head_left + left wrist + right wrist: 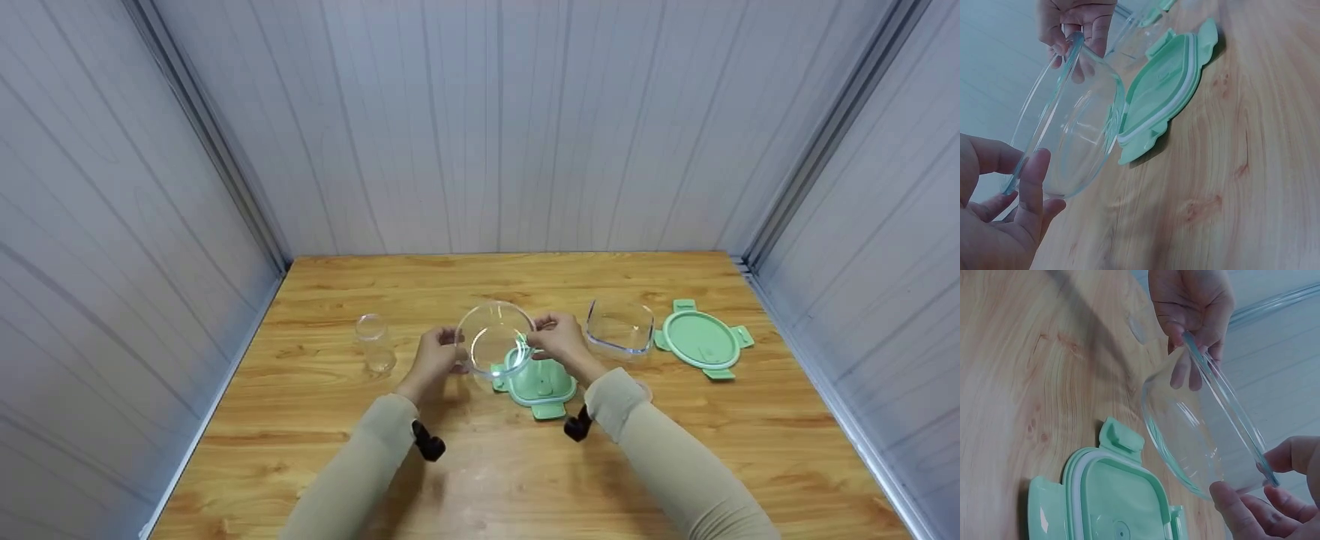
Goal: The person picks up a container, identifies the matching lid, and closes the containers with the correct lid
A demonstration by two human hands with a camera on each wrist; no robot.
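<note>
A round clear glass bowl (484,341) is held up off the table between both hands. My left hand (435,354) pinches its left rim, with the thumb and fingers on either side of the glass in the left wrist view. On the opposite side, my right hand (559,339) pinches the rim (1241,430) the same way. Below and a little right of the bowl, a green rounded-square lid (543,386) with a pale seal and side flaps lies on the table. The bowl's glass partly overlaps that lid in the head view.
Right of the hands sits a square clear glass container (621,334), and beyond it a round green lid (703,339) with flaps out. A clear glass jar (375,346) stands to the left. Pale walls (480,150) enclose the wooden table (495,480) at the back and sides.
</note>
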